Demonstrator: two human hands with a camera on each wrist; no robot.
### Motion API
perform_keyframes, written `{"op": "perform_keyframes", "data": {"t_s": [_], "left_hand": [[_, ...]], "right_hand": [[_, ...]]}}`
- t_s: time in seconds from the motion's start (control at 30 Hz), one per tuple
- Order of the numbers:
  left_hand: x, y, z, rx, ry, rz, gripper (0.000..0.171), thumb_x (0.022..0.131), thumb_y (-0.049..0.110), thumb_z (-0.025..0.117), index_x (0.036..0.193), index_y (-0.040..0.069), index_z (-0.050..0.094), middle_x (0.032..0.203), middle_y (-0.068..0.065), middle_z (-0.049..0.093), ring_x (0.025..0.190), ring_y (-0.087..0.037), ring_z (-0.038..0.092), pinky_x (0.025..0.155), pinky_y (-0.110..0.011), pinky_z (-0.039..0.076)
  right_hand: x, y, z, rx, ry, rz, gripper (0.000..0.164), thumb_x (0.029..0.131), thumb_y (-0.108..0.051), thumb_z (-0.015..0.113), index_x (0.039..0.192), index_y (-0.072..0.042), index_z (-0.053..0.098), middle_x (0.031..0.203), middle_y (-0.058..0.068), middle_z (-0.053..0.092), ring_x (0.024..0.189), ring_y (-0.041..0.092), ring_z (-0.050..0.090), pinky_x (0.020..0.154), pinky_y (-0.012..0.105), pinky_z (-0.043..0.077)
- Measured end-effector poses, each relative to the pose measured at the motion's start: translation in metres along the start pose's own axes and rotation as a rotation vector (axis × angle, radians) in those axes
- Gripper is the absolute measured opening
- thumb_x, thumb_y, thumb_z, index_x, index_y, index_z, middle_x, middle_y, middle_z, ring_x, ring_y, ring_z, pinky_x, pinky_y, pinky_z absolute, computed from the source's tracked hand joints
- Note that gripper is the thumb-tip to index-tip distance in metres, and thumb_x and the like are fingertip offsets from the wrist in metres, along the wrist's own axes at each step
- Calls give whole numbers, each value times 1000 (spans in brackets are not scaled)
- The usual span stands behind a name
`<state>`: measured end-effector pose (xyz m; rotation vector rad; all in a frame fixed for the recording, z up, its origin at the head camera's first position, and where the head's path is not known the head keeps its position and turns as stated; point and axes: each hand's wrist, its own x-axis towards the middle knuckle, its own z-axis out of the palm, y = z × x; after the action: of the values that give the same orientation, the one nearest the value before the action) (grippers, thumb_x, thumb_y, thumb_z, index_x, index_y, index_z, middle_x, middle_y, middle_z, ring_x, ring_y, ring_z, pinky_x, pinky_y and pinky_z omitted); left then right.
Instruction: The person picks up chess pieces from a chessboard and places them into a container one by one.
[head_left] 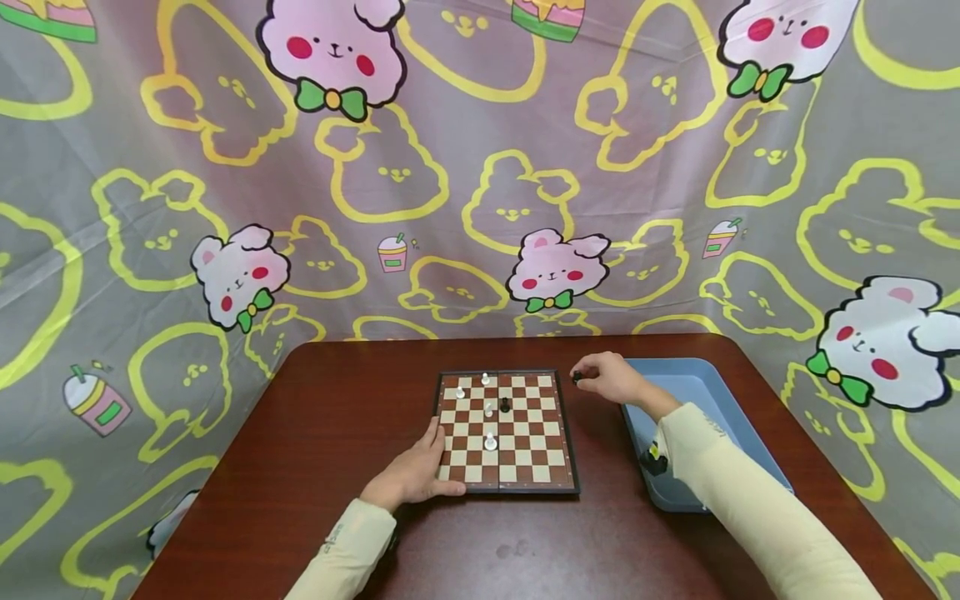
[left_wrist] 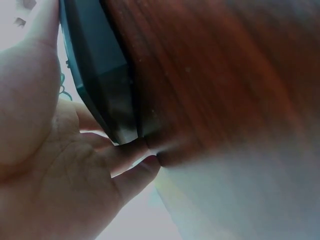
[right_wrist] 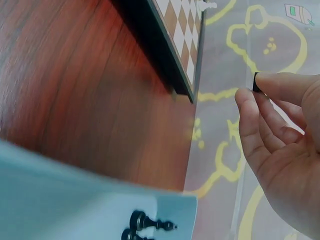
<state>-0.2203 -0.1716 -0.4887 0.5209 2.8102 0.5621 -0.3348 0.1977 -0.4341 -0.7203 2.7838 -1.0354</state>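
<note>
Sitting in right grip [head_left: 613,379]: black piece [head_left: 577,377]

The chessboard [head_left: 532,454] is checkered in reddish brown and cream, with a black outer edge. The standing white pieces [head_left: 491,442] share it with one black piece [head_left: 505,405]; the held chessman [head_left: 576,377] in the right hand [head_left: 611,377] is black too, as are the tray pieces [right_wrist: 142,221]. The tray [head_left: 682,364] is plain greyish blue. Dark reddish-brown wood grain streaks the surface [head_left: 360,392]. Both sleeves [head_left: 750,492] are pale cream, with small dark markings near the cuffs. The grey-mauve backdrop [head_left: 450,125] carries yellow animal outlines, white animal heads with red cheeks and green bows, and pink cups with green labels.
</note>
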Motion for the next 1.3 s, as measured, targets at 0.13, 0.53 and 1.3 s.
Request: {"op": "perform_keyframes", "data": {"t_s": [0.13,0.53,1.3], "left_hand": [[0,0,0,6,-1,-4,116,73,63,67,146,-10,14,154,-25,2,136,-37,25,100,-44,37],[0,0,0,12,-2,-8,116,74,63,67,146,-11,15,154,-25,2,135,-37,26,100,-43,38],[-1,3,-2,40,6,-5,115,73,60,70,145,-12,18,153,-27,7,134,-38,29,97,-44,40]], "right_hand": [[-5,7,-8,6,15,14,16,89,-11,64,104,-7,69,95,4,67,81,19,61,65,35,48],[-21,29,-31,-30,29,63,18,89,-9,65,106,-4,68,98,8,67,82,20,62,66,35,49],[-43,85,-50,-86,12,114,19,87,-7,65,103,3,67,91,6,65,83,21,60,66,36,49]]}}
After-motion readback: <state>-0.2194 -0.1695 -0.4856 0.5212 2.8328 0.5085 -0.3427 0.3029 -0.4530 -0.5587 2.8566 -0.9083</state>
